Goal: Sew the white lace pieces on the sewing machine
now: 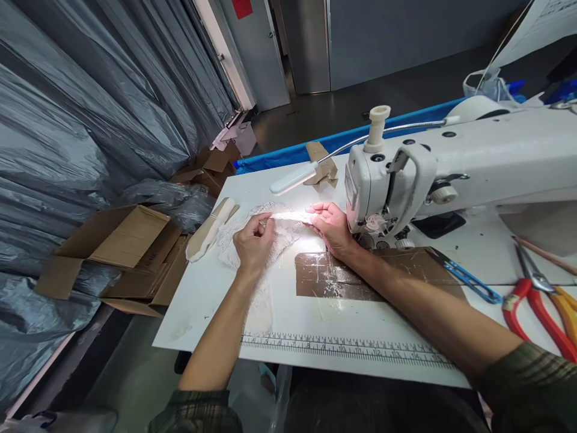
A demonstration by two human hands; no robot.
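Right, white lace fabric [252, 231] lies flat on the white table [202, 300], left of the sewing machine [451, 162], lit hard by the gooseneck lamp [293, 178] so the weave washes out near the needle end. Lace is thin, openwork, scalloped edge on the far side. Left hand [253, 240]: knuckles up, fingers curled, thumb and forefinger pinched together on the lace's upper edge. Right hand [331, 225]: palm down, fingers extended and close together, pressing the lace flat just beside the machine head; not a closed grasp, just a flat hold-down. Both forearms come in from the near edge, sleeves plaid. Shiny brown tape patch [342, 276] stuck on the table under the right wrist. Printed ruler strip [342, 349] runs along the near edge. Red-handled scissors [536, 300] and blue tweezers [473, 281] lie at right, well apart from the hands. Open cardboard boxes [121, 252] on the floor at left, against grey plastic sheeting [90, 108].
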